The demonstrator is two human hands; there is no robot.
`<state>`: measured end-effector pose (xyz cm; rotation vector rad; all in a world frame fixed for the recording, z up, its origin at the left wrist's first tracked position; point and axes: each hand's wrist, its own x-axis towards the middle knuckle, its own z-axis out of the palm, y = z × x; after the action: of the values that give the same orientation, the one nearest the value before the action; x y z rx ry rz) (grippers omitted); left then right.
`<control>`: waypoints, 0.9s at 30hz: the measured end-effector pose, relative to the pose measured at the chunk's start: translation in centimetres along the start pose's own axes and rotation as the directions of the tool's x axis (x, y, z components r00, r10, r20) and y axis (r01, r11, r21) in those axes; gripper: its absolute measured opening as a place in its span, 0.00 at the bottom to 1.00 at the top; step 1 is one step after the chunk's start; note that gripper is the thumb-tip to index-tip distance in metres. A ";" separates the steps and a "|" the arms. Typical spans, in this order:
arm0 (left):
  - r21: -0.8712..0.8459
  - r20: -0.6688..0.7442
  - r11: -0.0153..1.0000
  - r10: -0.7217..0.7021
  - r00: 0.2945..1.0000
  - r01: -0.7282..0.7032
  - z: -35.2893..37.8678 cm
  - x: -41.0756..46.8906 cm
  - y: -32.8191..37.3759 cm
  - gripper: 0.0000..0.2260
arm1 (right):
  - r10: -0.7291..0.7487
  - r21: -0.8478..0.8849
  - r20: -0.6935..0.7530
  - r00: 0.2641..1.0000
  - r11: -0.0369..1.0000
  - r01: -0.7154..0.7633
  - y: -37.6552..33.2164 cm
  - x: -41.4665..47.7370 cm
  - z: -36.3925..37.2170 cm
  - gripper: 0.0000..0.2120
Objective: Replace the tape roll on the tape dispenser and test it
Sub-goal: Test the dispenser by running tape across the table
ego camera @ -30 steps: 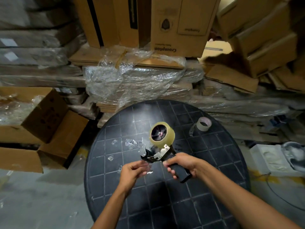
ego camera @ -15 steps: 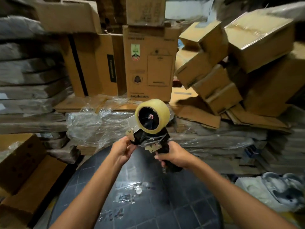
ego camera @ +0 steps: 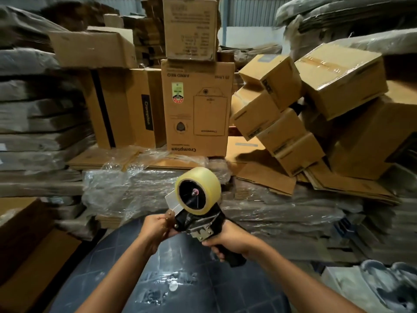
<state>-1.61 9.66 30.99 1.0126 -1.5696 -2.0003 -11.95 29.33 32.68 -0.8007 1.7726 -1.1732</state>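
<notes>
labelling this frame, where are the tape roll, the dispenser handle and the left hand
tape roll [ego camera: 211, 182], head view, yellowish outer band
dispenser handle [ego camera: 235, 259], head view, black lower end
left hand [ego camera: 155, 227], head view, back of the hand

Dim warm light, blurred wide-angle edges, soft overall focus.

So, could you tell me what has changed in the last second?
The tape dispenser was lifted from low over the table to in front of the stacked boxes. The right hand still grips its handle, the left hand still pinches its front end, and the tape roll stays mounted.
</notes>
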 end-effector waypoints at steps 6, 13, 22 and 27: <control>-0.158 -0.107 0.934 -0.338 0.935 0.320 -7.3 2.7 -6.9 0.11 | 0.008 -0.232 0.108 0.994 0.973 0.017 3.2 4.8 4.5 0.05; -0.118 -0.156 0.944 -0.325 0.933 0.309 -15.3 4.8 -13.8 0.11 | 0.101 -0.290 0.200 0.975 0.956 -0.040 8.8 11.9 11.4 0.10; 0.122 -0.165 0.967 -0.201 0.966 0.222 -24.8 10.8 -19.5 0.06 | 0.290 -0.342 0.259 0.921 0.920 -0.194 13.7 21.3 17.1 0.14; 0.158 -0.080 0.977 -0.132 0.988 0.143 -28.1 14.3 -21.1 0.05 | 0.321 -0.349 0.277 0.906 0.912 -0.217 15.6 24.7 16.7 0.13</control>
<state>12.45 -12.71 3.78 1.2721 -1.6901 -1.9262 -8.74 7.40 7.35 -0.8403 1.7349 -0.5427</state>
